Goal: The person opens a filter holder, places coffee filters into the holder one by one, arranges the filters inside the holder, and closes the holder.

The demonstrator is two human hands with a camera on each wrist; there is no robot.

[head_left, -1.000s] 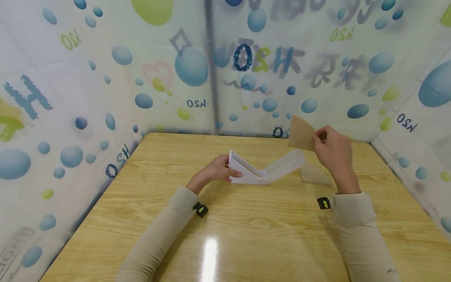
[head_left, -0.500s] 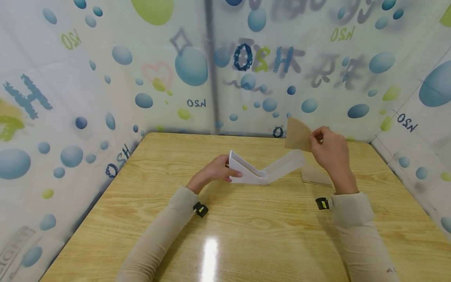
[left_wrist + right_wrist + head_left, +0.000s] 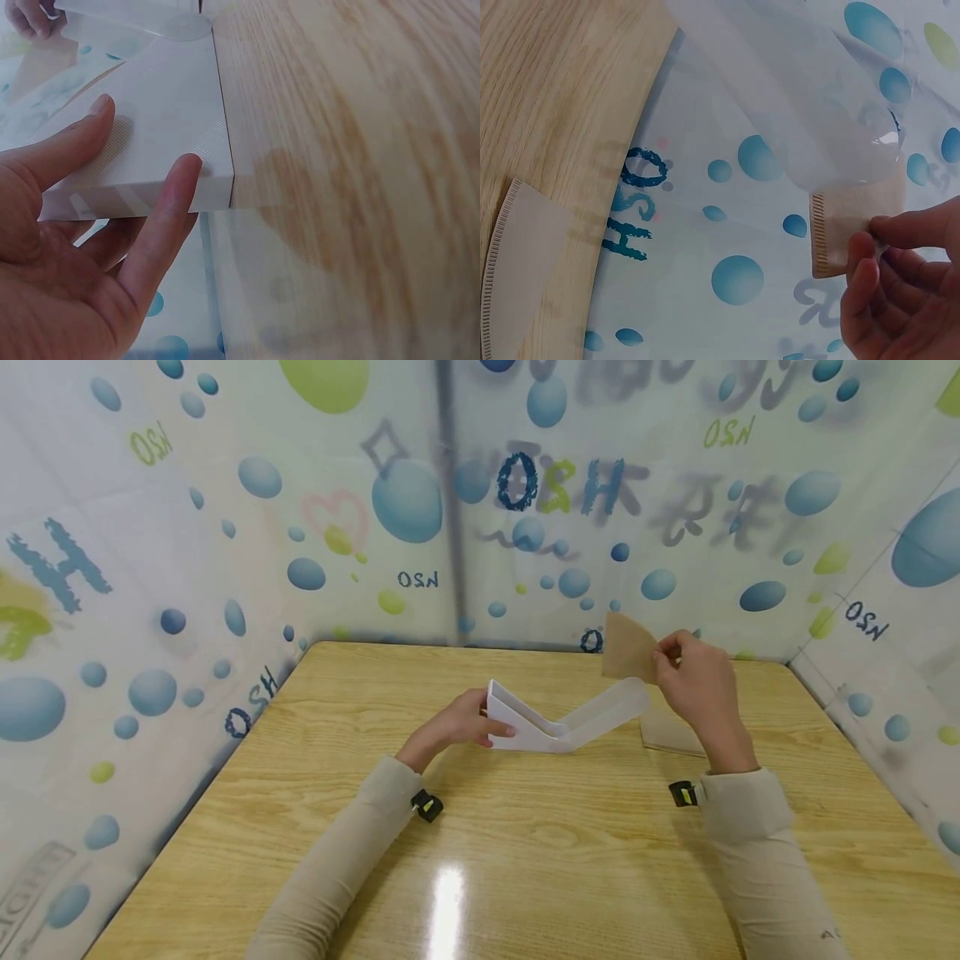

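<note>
Near the middle of the table, my left hand grips the end of a white holder, thumb on one face and fingers around its base, as the left wrist view also shows. A translucent lid stands swung open from the holder, pointing right. My right hand pinches a brown paper filter by its edge, raised behind the lid's tip. In the right wrist view the filter shows a crimped seam and is partly behind the lid. More brown filter paper lies on the table below my right hand.
The wooden table spans the view, with a patterned curtain behind its far edge and at both sides. Black wrist devices sit at both cuffs, the left one and the right one.
My right hand has moved a little to the left with the filter, nearer the lid's tip. My left hand and the holder have stayed in place.
</note>
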